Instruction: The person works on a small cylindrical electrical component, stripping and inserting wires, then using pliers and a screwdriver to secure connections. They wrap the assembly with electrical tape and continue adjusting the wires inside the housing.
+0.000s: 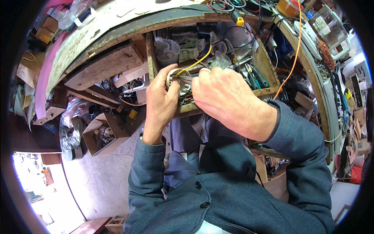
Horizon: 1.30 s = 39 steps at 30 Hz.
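1. Drawer (pixel 269 64), wooden and open beneath the workbench (pixel 117 18): the left hand (pixel 163 100) and the right hand (pixel 230 95) come together above its near side.

2. Pale round piece (pixel 168 81), raised above the drawer's contents: the left hand grips it narrowly between thumb and fingers, leaving part of its rim exposed.

3. Right hand, bent at the wrist, fingers curled down just beside the piece. Its fingertips are hidden – whether they pinch a tool, a wire or nothing at all cannot be told.

4. Yellow cord (pixel 200 60), slender and curved: it slants down from the far side of the drawer to the piece. How its lower end is joined there is not visible.

5. Stage of work, as judged from the posture: the piece is taken up and steadied, with the cord brought to it. The handling appears unfinished – the piece is not yet set down, and both hands are close about it. Any fastening, complete or incomplete, lies out of sight.

6. Surroundings: a clear plastic bag (pixel 220 61) and a green-handled tool (pixel 260 78) lie in the drawer; an orange cord (pixel 298 45) hangs at the right.
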Available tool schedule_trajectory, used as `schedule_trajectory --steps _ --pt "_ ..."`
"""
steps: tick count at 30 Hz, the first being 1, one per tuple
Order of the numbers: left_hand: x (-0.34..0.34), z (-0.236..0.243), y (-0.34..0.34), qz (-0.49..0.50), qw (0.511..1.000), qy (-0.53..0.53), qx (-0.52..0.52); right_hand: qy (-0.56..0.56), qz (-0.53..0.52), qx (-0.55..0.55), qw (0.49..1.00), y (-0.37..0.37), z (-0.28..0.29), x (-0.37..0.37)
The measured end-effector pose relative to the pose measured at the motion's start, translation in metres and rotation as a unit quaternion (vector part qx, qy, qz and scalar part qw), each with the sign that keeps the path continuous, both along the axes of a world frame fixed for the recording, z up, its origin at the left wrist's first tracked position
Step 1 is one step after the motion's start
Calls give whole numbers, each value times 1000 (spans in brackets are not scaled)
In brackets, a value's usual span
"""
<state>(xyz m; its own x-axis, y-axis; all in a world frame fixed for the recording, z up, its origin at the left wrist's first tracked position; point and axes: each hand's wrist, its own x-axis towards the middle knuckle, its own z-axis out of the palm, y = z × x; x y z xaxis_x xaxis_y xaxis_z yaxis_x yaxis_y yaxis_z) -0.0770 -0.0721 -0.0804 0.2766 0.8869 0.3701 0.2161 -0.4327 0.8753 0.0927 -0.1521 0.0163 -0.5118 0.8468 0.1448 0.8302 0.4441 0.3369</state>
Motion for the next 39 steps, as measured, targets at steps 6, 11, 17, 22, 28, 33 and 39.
schedule_trajectory --steps 6,11,17,22,28,33,39 --pt "-1 1 -1 -8 1000 1 -28 -49 21 -19 998 2 11 -4" --pt "-1 -3 1 -29 996 -57 -57 -75 19 -38 996 8 14 -6" --pt "-1 -3 2 -36 991 -89 -90 -70 17 -58 996 11 20 -7" --pt "-3 -2 2 -36 992 -77 -88 -22 22 -40 999 10 19 -1" --pt "-1 1 1 -29 995 -64 -77 8 29 -20 999 12 13 10" --pt "-2 4 1 -30 994 -57 -90 69 8 -44 997 13 10 13" --pt "-3 3 2 -44 990 -69 -118 172 -31 -75 982 8 7 21"
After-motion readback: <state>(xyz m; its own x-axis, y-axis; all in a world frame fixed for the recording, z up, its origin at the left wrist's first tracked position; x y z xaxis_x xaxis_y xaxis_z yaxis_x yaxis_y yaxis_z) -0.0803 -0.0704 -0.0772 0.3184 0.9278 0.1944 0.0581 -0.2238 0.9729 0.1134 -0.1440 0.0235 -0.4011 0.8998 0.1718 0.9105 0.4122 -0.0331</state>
